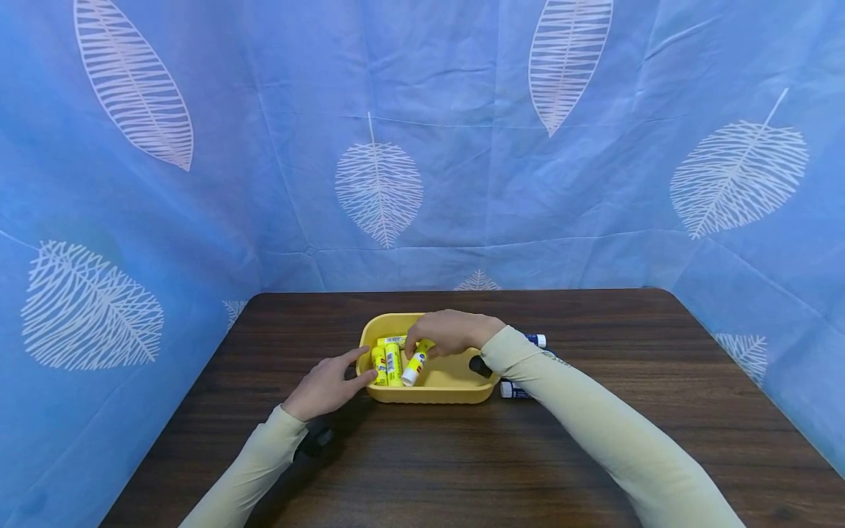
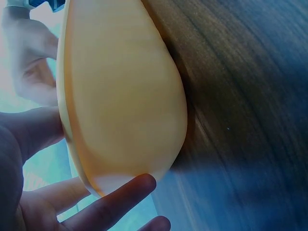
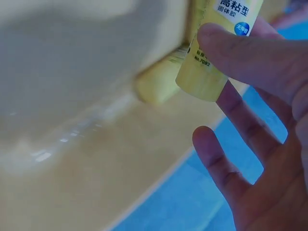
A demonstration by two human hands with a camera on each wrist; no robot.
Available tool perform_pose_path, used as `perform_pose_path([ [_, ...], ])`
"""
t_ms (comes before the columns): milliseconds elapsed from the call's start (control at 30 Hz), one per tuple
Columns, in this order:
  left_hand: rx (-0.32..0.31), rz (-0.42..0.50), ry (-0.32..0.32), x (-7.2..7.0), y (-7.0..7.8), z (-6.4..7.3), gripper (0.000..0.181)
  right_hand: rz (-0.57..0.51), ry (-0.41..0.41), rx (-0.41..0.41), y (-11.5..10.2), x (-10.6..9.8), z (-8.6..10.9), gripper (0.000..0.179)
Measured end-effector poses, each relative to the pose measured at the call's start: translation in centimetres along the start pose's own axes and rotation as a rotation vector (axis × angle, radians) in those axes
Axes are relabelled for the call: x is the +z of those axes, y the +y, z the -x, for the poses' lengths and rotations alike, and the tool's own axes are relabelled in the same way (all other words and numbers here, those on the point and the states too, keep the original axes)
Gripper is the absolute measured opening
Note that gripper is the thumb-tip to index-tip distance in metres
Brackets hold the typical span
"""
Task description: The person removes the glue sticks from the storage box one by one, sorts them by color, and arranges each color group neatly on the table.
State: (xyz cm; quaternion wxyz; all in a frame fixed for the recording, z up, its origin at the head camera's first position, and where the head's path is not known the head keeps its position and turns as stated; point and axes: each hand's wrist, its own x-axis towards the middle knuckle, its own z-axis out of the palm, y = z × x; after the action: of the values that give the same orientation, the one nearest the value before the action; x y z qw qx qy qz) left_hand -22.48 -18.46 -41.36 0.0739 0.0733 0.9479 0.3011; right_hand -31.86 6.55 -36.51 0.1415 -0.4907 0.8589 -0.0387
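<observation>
A yellow plastic bin (image 1: 432,396) stands on the table with several yellow glue sticks (image 1: 393,364) lying at its left end. My left hand (image 1: 326,387) holds the bin's left end, thumb and index finger over the rim. In the left wrist view, another finger (image 2: 120,199) lies against the outer wall. Inside the bin, my right hand (image 1: 450,331) pinches a yellow glue stick with a white end (image 1: 416,367), tilted beside the others. The right wrist view shows this glue stick (image 3: 211,62) between thumb and fingers, above another glue stick (image 3: 161,79) lying along the wall.
Dark blue sticks with white ends (image 1: 514,389) lie on the table right of the bin, partly hidden by my right forearm. The dark wooden table (image 1: 436,462) extends around the bin. A blue leaf-patterned cloth (image 1: 455,191) hangs behind it.
</observation>
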Motion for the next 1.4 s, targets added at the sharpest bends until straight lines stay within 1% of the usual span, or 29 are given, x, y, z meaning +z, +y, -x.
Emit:
perform_pose_path([
  [133, -0.001, 0.003, -0.004, 0.0, -0.1, 0.0, 0.064, -0.026, 0.061, -0.026, -0.5, -1.2, 1.0, 0.031],
  [233, -0.001, 0.002, -0.007, 0.0, -0.2, -0.1, 0.065, -0.021, 0.108, -0.05, -0.8, -1.7, 2.0, 0.031],
  [367, -0.004, 0.0, -0.01, 0.0, -0.2, 0.0, 0.065, -0.002, 0.178, -0.065, -0.8, -1.9, 3.5, 0.03],
  [500, -0.004, 0.007, -0.012, -0.1, -0.1, 0.1, 0.065, -0.001, 0.25, -0.052, -0.4, -1.8, 5.0, 0.03],
  [733, 0.007, 0.015, -0.009, -0.1, -0.1, 0.2, 0.065, -0.023, 0.375, 0.028, -0.2, -1.4, 7.9, 0.03],
  [900, 0.011, 0.013, -0.004, -0.1, -0.1, 0.2, 0.065, -0.034, 0.471, 0.096, 0.1, -0.7, 10.0, 0.029],
  [1000, 0.013, 0.017, -0.003, 0.0, -0.1, 0.2, 0.064, -0.056, 0.523, 0.138, 0.3, -0.2, 11.2, 0.029],
  [1100, 0.018, 0.018, -0.003, 0.0, -0.2, 0.2, 0.064, -0.093, 0.556, 0.189, 0.6, 0.2, 12.5, 0.03],
  [1233, 0.022, 0.015, -0.001, 0.1, -0.3, 0.1, 0.065, -0.125, 0.602, 0.242, 1.5, 0.7, 14.2, 0.03],
  [1400, 0.022, 0.011, 0.001, 0.1, -0.2, 0.1, 0.065, -0.115, 0.667, 0.276, 2.9, 1.3, 16.4, 0.03],
])
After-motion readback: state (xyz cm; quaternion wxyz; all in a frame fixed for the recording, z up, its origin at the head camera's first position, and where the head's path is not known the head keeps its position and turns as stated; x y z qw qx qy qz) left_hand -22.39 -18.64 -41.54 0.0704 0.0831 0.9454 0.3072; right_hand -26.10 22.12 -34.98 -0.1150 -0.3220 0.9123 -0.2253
